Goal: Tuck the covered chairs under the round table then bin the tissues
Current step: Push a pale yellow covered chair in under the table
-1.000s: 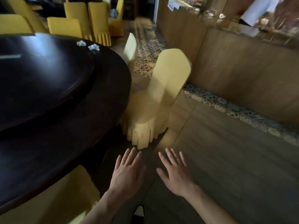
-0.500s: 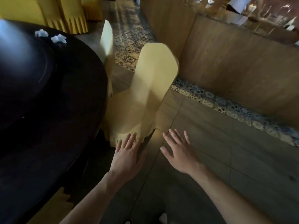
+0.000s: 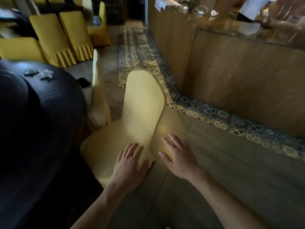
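The chair [image 3: 142, 113] in its pale yellow cover stands just beside the round table [image 3: 41, 129], its seat corner at the table's edge but the seat mostly out on the floor, so by my reading it is not yet tucked. Both hands are open with fingers spread: the left hand [image 3: 130, 164] lies flat over the seat near the backrest base, the right hand [image 3: 179, 159] reaches at the chair's outer side, gripping nothing. A second chair [image 3: 98, 90] beyond sits close against the table. The tissues [image 3: 41, 73] lie crumpled on the far tabletop, unbinned; no bin shows. Most of the task seems left.
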